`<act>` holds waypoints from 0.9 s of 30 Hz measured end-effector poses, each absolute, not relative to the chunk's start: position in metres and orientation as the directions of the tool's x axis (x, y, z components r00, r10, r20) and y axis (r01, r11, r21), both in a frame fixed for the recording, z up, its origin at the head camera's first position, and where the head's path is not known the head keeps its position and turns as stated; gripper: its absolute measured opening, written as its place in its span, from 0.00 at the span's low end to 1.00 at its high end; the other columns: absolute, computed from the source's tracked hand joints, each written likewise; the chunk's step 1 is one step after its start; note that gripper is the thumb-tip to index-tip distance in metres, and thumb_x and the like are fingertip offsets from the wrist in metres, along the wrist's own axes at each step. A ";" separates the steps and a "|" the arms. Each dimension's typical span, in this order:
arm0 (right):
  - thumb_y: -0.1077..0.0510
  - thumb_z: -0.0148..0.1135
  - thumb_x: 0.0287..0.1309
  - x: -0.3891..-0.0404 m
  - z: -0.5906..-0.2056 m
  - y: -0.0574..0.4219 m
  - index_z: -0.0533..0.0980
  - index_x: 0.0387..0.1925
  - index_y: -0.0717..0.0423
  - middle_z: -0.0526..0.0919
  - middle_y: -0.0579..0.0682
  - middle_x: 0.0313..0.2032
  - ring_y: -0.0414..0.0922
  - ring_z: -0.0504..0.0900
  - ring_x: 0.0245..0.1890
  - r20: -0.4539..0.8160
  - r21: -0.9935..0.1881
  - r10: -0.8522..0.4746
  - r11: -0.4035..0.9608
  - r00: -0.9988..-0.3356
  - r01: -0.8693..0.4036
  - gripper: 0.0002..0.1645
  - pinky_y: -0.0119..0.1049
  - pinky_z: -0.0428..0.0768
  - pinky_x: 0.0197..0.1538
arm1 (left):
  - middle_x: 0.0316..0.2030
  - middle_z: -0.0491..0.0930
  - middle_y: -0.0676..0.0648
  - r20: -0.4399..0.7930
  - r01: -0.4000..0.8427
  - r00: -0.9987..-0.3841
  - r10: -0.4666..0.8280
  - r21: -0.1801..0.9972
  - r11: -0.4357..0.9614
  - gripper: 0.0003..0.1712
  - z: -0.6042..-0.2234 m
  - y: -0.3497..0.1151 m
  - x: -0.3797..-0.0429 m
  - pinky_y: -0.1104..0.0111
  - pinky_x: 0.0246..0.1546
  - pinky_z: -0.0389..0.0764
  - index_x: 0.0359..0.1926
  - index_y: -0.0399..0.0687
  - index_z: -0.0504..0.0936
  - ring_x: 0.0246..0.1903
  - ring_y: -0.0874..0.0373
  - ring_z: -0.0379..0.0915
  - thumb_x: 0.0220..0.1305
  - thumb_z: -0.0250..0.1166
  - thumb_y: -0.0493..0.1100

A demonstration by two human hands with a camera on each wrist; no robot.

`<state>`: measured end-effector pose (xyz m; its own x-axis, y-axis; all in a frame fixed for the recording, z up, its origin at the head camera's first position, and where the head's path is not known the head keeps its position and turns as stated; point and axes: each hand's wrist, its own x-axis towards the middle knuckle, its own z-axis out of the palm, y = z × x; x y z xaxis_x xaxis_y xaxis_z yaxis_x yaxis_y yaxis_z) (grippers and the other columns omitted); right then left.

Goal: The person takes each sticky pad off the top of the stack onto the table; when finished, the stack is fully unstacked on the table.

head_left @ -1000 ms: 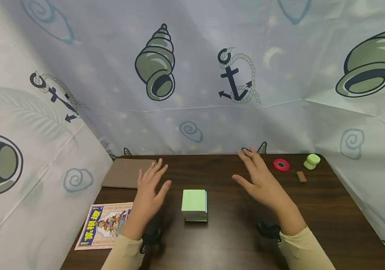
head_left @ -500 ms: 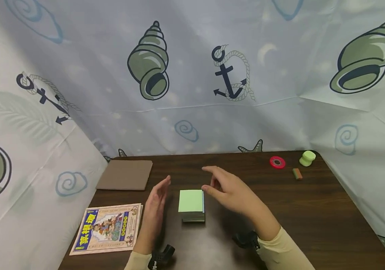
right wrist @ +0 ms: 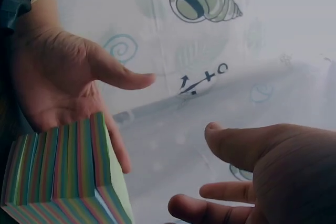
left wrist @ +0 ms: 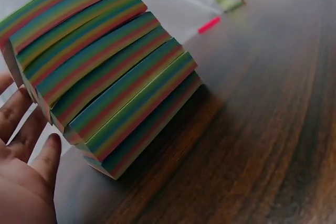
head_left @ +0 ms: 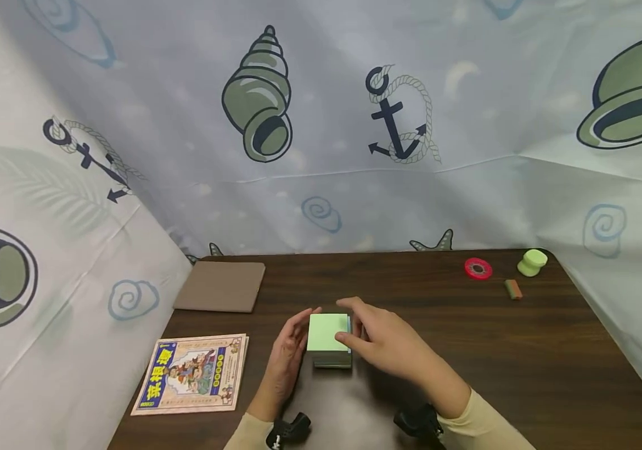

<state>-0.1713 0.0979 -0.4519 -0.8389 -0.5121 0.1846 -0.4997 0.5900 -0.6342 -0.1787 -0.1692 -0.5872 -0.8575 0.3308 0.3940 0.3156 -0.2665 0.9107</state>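
Note:
A tall stack of sticky note pads (head_left: pixel 327 337), light green on top with rainbow-striped sides, stands mid-table. In the left wrist view the pads (left wrist: pixel 105 72) lie slightly out of line with each other. My left hand (head_left: pixel 284 359) is upright along the stack's left side, fingers loosely extended; whether they touch it I cannot tell. On the other side is my right hand (head_left: pixel 391 344), thumb and fingers spread in a loose curve. The right wrist view shows a gap between my right hand (right wrist: pixel 273 166) and the stack (right wrist: pixel 58 166).
A brown flat board or notebook (head_left: pixel 220 286) lies back left, with an illustrated booklet (head_left: pixel 191 375) nearer me. At the back right are a red ring-shaped disc (head_left: pixel 478 269), a small two-coloured block (head_left: pixel 514 289) and a light green knob-shaped object (head_left: pixel 531 262). Patterned cloth (head_left: pixel 332 125) hangs behind the table.
Both hands have come down and inward from wide apart to either side of the stack. The stack itself has not moved on the table; the head view has shifted slightly.

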 end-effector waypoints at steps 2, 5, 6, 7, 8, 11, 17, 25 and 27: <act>0.39 0.67 0.75 -0.172 -0.452 0.100 0.71 0.75 0.46 0.77 0.32 0.31 0.31 0.71 0.23 0.172 -0.632 -0.499 0.606 -0.849 -0.484 0.35 0.31 0.74 0.31 | 0.83 0.58 0.30 0.369 0.289 -0.860 0.352 0.921 -0.260 0.43 -0.587 -0.166 -0.179 0.72 0.80 0.60 0.85 0.31 0.50 0.83 0.55 0.58 0.89 0.44 0.60; 0.38 0.69 0.73 -0.174 -0.456 0.100 0.70 0.76 0.47 0.77 0.32 0.29 0.32 0.73 0.23 0.139 -0.630 -0.488 0.628 -0.862 -0.457 0.38 0.32 0.74 0.30 | 0.85 0.56 0.33 0.339 0.257 -0.860 0.381 0.933 -0.250 0.46 -0.588 -0.165 -0.181 0.74 0.79 0.62 0.86 0.34 0.48 0.83 0.59 0.58 0.86 0.55 0.58; 0.37 0.70 0.72 -0.175 -0.459 0.099 0.69 0.77 0.47 0.77 0.32 0.29 0.32 0.73 0.23 0.123 -0.631 -0.486 0.634 -0.865 -0.446 0.40 0.32 0.74 0.30 | 0.86 0.55 0.34 0.326 0.244 -0.859 0.395 0.939 -0.243 0.49 -0.588 -0.165 -0.181 0.75 0.78 0.63 0.87 0.36 0.48 0.83 0.61 0.57 0.84 0.59 0.58; 0.36 0.70 0.72 -0.176 -0.461 0.098 0.69 0.78 0.47 0.78 0.33 0.29 0.33 0.73 0.23 0.106 -0.631 -0.488 0.641 -0.866 -0.438 0.42 0.32 0.74 0.29 | 0.86 0.54 0.35 0.310 0.232 -0.859 0.407 0.945 -0.229 0.51 -0.589 -0.166 -0.182 0.76 0.77 0.63 0.87 0.38 0.47 0.83 0.63 0.56 0.81 0.63 0.57; 0.35 0.70 0.71 -0.177 -0.464 0.097 0.68 0.78 0.47 0.78 0.33 0.29 0.33 0.74 0.23 0.092 -0.631 -0.490 0.645 -0.867 -0.431 0.44 0.33 0.74 0.29 | 0.87 0.54 0.37 0.292 0.223 -0.861 0.416 0.952 -0.208 0.54 -0.589 -0.166 -0.183 0.76 0.77 0.63 0.88 0.40 0.46 0.83 0.65 0.55 0.78 0.67 0.56; 0.34 0.72 0.69 -0.179 -0.472 0.094 0.66 0.81 0.47 0.78 0.34 0.29 0.34 0.74 0.24 0.062 -0.619 -0.492 0.663 -0.868 -0.421 0.48 0.33 0.74 0.30 | 0.87 0.53 0.42 0.228 0.186 -0.877 0.423 0.973 -0.140 0.60 -0.589 -0.166 -0.182 0.77 0.74 0.66 0.89 0.47 0.46 0.83 0.69 0.55 0.71 0.76 0.52; 0.34 0.73 0.67 -0.184 -0.479 0.092 0.65 0.81 0.54 0.79 0.37 0.31 0.35 0.75 0.27 0.027 -0.579 -0.496 0.700 -0.868 -0.418 0.53 0.34 0.74 0.32 | 0.85 0.60 0.46 0.170 0.178 -0.913 0.370 0.984 -0.013 0.57 -0.590 -0.163 -0.183 0.76 0.71 0.70 0.88 0.50 0.53 0.79 0.69 0.61 0.68 0.78 0.41; 0.38 0.76 0.66 -0.188 -0.484 0.094 0.72 0.73 0.53 0.80 0.38 0.32 0.36 0.76 0.28 0.020 -0.610 -0.510 0.675 -0.860 -0.415 0.43 0.34 0.75 0.32 | 0.84 0.63 0.42 0.193 0.210 -0.915 0.355 0.978 0.009 0.53 -0.590 -0.163 -0.184 0.80 0.74 0.64 0.86 0.40 0.56 0.80 0.67 0.62 0.68 0.77 0.36; 0.39 0.77 0.65 -0.188 -0.484 0.094 0.73 0.72 0.52 0.82 0.40 0.34 0.36 0.76 0.29 0.023 -0.619 -0.511 0.667 -0.859 -0.414 0.43 0.34 0.76 0.33 | 0.84 0.64 0.43 0.186 0.206 -0.917 0.353 0.978 0.018 0.52 -0.589 -0.164 -0.182 0.80 0.74 0.64 0.85 0.42 0.58 0.79 0.66 0.63 0.68 0.77 0.36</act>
<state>-0.1876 0.0936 -0.4843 -0.8591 -0.5112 0.0235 -0.4141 0.6675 -0.6189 -0.1821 -0.1640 -0.5891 -0.9170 0.3527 0.1864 0.2059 0.0182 0.9784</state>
